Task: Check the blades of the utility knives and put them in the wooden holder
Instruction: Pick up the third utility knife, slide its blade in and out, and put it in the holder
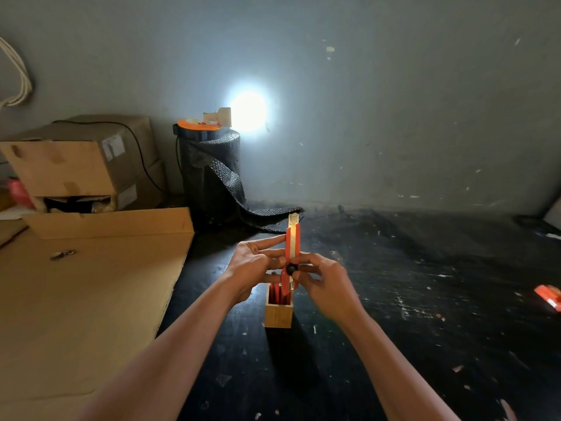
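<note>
I hold an orange utility knife [293, 241] upright above the wooden holder [278, 314], its silver blade pushed out at the top. My left hand [253, 262] grips the knife body from the left with fingers stretched along it. My right hand [326, 281] pinches the black slider knob at the knife's middle. The holder is a small square wooden box on the dark floor, with several orange knives [277, 294] standing inside it, partly hidden behind my hands.
A large flat cardboard sheet [91, 299] lies to the left with a small metal object [62, 254] on it. Cardboard boxes [82, 162] and a black roll [209, 168] stand at the back. An orange object [549, 297] lies at the right edge.
</note>
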